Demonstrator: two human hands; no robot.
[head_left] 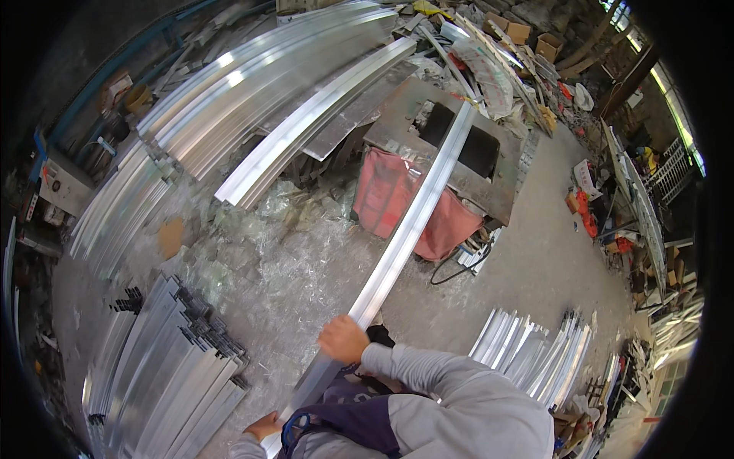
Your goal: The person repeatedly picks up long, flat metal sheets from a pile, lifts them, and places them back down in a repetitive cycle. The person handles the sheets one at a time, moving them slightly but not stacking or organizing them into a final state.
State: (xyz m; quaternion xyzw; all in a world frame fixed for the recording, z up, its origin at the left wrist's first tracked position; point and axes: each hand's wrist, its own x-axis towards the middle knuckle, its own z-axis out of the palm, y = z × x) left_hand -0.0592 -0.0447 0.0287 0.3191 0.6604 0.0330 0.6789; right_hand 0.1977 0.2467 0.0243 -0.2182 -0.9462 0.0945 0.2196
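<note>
A long silver metal profile (407, 226) runs slantwise from beside my body up to the worktable (501, 187), its far end over the dark opening in the tabletop. My right hand (344, 339) is closed over the profile near my waist, its fingers wrapped on the far edge. Lower down, my left hand (264, 425) is at the near end of the same profile, gripping its side; part of that hand is hidden by the profile and my clothing. A red cloth (386, 195) hangs from the table's front, beneath the profile.
Stacked long profiles (283, 73) lie at the far left, with one bundle (306, 115) jutting toward me. Bundled cut profiles stand at the near left (164, 367) and near right (527, 348). Clear plastic film (283, 252) litters the floor. Cardboard boxes (548, 47) sit among far clutter.
</note>
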